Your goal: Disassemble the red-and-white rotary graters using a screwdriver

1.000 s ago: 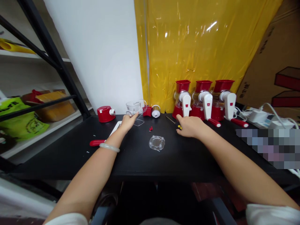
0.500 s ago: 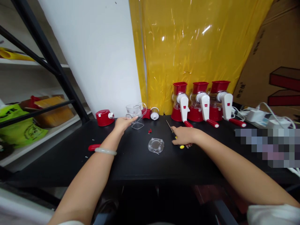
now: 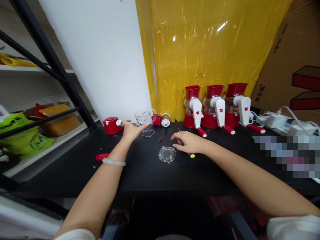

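Note:
My left hand is open, thumb and fingers spread apart, beside a clear plastic grater housing; whether it touches the housing I cannot tell. Its fingertips come close to the white knob on a red base. Over a screwdriver lying on the table hovers my right hand, fingers apart and holding nothing. The hand covers most of the screwdriver; only its yellow handle end and thin tip show. A flat clear plastic plate lies between the hands, with small red pieces behind it.
Three assembled red-and-white rotary graters stand at the back right. A red part with a white round end lies near the yellow plastic sheet. A red handle lies by my left wrist. White chargers with cables sit far right.
My right hand has let go of the screwdriver and shifted left, toward the clear plate. My left hand's fingers have spread wider near the clear housing. The view has shifted slightly.

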Available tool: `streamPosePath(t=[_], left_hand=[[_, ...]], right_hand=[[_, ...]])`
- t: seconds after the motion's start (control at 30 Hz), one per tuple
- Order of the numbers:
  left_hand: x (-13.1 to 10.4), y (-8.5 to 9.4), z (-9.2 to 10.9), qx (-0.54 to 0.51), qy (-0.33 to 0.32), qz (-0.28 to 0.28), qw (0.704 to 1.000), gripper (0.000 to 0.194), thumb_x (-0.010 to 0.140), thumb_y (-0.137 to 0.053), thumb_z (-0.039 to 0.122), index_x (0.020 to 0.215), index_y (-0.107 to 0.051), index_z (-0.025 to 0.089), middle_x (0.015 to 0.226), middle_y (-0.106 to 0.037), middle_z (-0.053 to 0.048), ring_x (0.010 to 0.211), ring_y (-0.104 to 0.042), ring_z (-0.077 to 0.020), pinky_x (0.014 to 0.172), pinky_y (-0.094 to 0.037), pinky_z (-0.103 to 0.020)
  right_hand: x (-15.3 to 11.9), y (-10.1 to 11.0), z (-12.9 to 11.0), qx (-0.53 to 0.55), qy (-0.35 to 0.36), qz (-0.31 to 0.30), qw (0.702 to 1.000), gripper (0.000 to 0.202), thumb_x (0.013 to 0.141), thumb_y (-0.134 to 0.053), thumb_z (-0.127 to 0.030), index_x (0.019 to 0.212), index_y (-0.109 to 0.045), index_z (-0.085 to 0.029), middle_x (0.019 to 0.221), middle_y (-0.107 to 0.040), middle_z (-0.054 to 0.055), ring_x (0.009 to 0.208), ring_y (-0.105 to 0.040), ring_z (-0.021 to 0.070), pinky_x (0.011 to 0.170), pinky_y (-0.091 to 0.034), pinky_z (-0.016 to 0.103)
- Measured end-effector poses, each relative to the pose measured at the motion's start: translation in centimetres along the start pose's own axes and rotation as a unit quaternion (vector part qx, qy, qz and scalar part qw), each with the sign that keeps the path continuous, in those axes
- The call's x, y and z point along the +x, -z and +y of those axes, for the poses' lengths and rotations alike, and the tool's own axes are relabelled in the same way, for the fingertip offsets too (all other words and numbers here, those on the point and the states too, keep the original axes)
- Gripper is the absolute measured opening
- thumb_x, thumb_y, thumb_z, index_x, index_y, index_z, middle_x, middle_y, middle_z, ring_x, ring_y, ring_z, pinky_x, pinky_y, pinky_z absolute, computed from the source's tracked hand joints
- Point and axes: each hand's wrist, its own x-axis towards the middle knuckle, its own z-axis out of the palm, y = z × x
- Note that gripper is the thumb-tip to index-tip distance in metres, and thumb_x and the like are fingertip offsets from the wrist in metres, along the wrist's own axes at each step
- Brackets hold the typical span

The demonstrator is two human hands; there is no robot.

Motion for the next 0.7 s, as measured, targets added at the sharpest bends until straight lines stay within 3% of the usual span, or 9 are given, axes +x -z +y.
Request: streamPosePath(t=[0.13,0.23,0.33,0.53,0.7], left_hand=[[0.1,-0.3,1.3,0.080,-0.039,-0.009,0.996,0.110,0.053,-0.088,0.052,0.135,-0.027,0.013,0.131,-0.055,-0.026,0.123,-0.058,-0.0350,0.103,-0.047,-0.046],[1.5,-0.3,2.0,0.139,-0.047,-0.047,0.988,0.101,0.057,-0.086,0.052,0.134,-0.035,0.011,0.125,-0.062,-0.024,0.120,-0.060,-0.0355,0.100,-0.049,-0.044],[4.1,0.5,2.0,0.186,-0.052,-0.048,0.980,0.091,0.056,-0.086,0.050,0.129,-0.046,0.013,0.120,-0.065,-0.020,0.114,-0.063,-0.0342,0.097,-0.050,-0.042],[9.2,2.7,-0.9,0.204,-0.009,0.040,0.978,0.091,0.058,-0.084,0.057,0.128,-0.047,0.013,0.117,-0.067,-0.019,0.113,-0.064,-0.0351,0.096,-0.051,-0.045],[9.8,3.5,-3.4,0.204,0.018,0.095,0.974,0.092,0.061,-0.083,0.053,0.133,-0.043,0.011,0.128,-0.062,-0.022,0.121,-0.059,-0.0366,0.101,-0.049,-0.045]], right_hand=[[0.1,-1.0,-0.3,0.043,0.060,0.024,0.997,0.042,0.089,-0.060,-0.048,0.116,-0.064,-0.017,0.106,-0.064,0.012,0.103,-0.060,0.0241,0.093,-0.047,0.040],[0.0,-1.3,-0.6,0.063,0.070,0.015,0.995,0.049,0.087,-0.062,-0.053,0.120,-0.063,-0.018,0.113,-0.062,0.012,0.109,-0.058,0.0254,0.096,-0.046,0.042],[0.1,-1.4,-0.7,0.077,0.068,0.006,0.995,0.048,0.086,-0.064,-0.052,0.120,-0.063,-0.018,0.112,-0.063,0.012,0.108,-0.058,0.0250,0.097,-0.047,0.041],[0.2,-1.8,-0.4,0.093,0.080,0.000,0.992,0.053,0.084,-0.067,-0.052,0.123,-0.063,-0.017,0.114,-0.065,0.012,0.108,-0.060,0.0245,0.097,-0.047,0.040],[0.1,-1.9,-0.8,0.115,0.091,-0.011,0.989,0.061,0.080,-0.070,-0.057,0.127,-0.062,-0.018,0.120,-0.065,0.011,0.113,-0.059,0.0247,0.100,-0.046,0.039]])
